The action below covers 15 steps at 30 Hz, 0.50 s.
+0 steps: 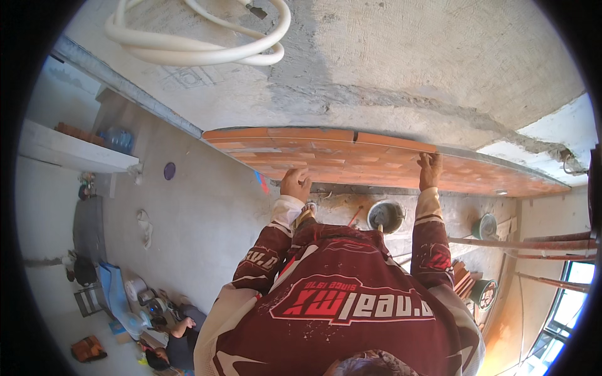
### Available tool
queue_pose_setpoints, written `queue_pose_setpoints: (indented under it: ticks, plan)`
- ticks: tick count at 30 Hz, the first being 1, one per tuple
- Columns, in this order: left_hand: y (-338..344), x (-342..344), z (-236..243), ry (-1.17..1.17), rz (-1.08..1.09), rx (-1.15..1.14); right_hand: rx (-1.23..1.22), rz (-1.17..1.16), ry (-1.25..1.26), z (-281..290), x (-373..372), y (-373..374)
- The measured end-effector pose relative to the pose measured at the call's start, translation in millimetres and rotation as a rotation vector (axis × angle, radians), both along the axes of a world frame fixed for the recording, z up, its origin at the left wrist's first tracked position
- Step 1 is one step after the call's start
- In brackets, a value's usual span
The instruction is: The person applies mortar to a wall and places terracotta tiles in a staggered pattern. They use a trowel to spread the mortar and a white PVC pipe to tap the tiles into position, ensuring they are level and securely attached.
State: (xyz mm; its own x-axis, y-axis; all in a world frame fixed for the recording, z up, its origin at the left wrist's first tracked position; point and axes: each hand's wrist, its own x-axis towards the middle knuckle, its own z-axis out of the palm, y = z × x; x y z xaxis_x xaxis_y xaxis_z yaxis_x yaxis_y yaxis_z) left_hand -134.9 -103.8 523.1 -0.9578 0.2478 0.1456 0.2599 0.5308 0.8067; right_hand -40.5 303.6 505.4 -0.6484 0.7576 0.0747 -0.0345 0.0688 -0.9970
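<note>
A band of orange brick-like tiles (332, 156) covers the lower wall in front of me, below rough grey plaster. A small dark gap (355, 136) interrupts its top row. My right hand (430, 169) rests its fingertips on the top row, right of that gap, with its fingers stretched upward. Lower and to the left, my left hand (295, 183) is held before the tiles. Its fingers are loosely bent, with the thumb apart and nothing visible between them; whether it touches the wall I cannot tell. A bucket with grey contents (397, 219) stands below, between my arms.
A white hose (207, 55) loops at the upper left. Rusty poles (545, 244) cross at the right, near a green bucket (485, 227) and stacked tiles (462, 281). At the lower left, another person (182, 335) is beside a blue sheet (116, 294). A purple disc (169, 171) lies on the floor.
</note>
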Motion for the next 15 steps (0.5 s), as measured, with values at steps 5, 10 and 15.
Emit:
queue_pose_setpoints:
  ticks: [5, 10, 15]
  plan:
    - [5, 3, -3, -0.032, -0.025, -0.011, -0.132, 0.041, 0.090, 13, -3, -8]
    - [13, 7, 0, -0.033, -0.063, -0.023, -0.256, 0.128, 0.231, 2, 1, -4]
    - [15, 12, -2, -0.010, -0.087, -0.005, -0.429, 0.150, 0.331, 2, 7, -6]
